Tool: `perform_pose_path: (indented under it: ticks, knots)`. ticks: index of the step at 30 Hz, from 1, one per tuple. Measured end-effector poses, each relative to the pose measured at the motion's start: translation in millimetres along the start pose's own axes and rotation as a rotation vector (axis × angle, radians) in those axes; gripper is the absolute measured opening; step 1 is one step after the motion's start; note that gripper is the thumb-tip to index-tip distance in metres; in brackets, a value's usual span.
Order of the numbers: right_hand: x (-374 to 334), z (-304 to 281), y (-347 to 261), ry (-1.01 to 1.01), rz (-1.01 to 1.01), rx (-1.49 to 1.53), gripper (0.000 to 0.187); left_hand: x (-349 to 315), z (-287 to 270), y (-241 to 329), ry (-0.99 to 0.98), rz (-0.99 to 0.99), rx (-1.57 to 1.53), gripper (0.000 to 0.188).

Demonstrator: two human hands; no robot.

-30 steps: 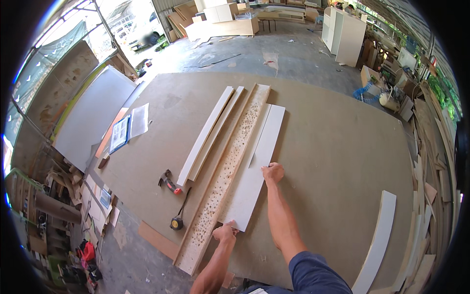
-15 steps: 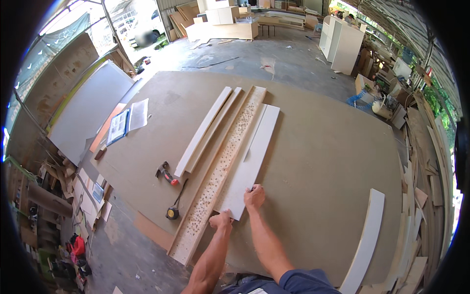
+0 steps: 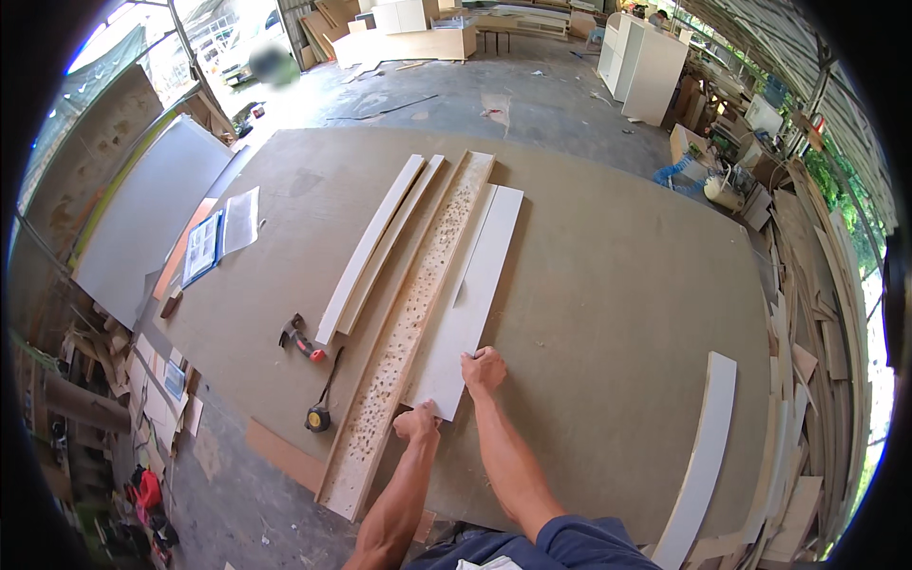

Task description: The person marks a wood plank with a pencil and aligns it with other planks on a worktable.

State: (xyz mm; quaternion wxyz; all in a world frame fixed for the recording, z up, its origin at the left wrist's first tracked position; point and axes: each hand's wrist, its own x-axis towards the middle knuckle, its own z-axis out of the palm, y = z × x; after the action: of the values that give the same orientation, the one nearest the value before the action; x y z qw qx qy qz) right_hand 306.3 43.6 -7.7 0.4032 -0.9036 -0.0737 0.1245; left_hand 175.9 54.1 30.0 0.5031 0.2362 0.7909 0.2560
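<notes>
Jointly, left hand (image 3: 417, 421) and right hand (image 3: 484, 370) grip a board (image 3: 462, 328) (long, white).

Brown table (image 3: 608, 285), white boards (image 3: 467, 323), hammer (image 3: 304, 340), tape measure (image 3: 318, 418)

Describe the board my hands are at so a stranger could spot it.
On the big brown worktable, find the slanting group of long strips near the middle. The white board is the rightmost one, beside the speckled channel. Only it has the left hand at its near end and the right hand at its right edge.
</notes>
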Motion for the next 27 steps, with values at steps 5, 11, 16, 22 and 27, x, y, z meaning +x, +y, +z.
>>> perform_pose_path:
  ticks: [5,11,16,22,27]
  knots:
    - [13,2,0,-0.007,0.018,-0.016,0.025,-3,8,5,-0.017,0.035,-0.024,0.015]
    - [26,6,0,0.031,-0.025,-0.012,0.029,13,22,0,-0.017,0.035,-0.039,0.015]
    - [35,9,-1,0.048,-0.028,-0.007,0.029,12,32,5,0.005,0.019,-0.063,0.016]
    - [47,14,1,0.041,-0.048,0.001,0.028,14,39,7,-0.002,0.023,-0.062,0.017]
    - [54,15,-3,0.043,-0.031,-0.005,0.028,15,46,11,-0.016,0.031,-0.051,0.016]
